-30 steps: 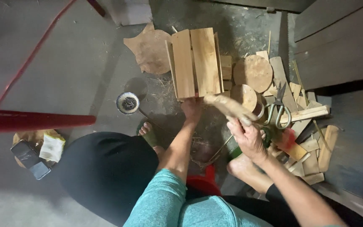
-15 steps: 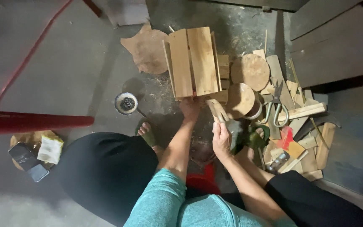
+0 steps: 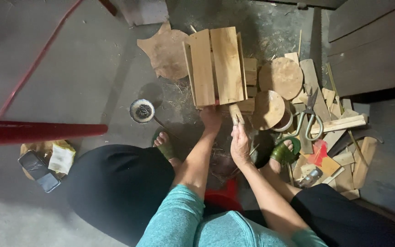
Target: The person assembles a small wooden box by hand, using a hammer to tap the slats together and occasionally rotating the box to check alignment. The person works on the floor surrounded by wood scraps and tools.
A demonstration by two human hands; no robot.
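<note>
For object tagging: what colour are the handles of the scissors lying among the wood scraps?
Pale green handles on the scissors, seen in the head view.

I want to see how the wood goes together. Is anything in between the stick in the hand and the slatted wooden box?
Nothing visible is. The right hand holds the short pale wooden stick, whose far end already meets the near edge of the pale slatted wooden crate. The left hand rests on that same edge, beside the stick.

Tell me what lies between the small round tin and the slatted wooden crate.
In the head view, only bare concrete floor with scattered straw bits separates the small round tin from the slatted wooden crate.
</note>
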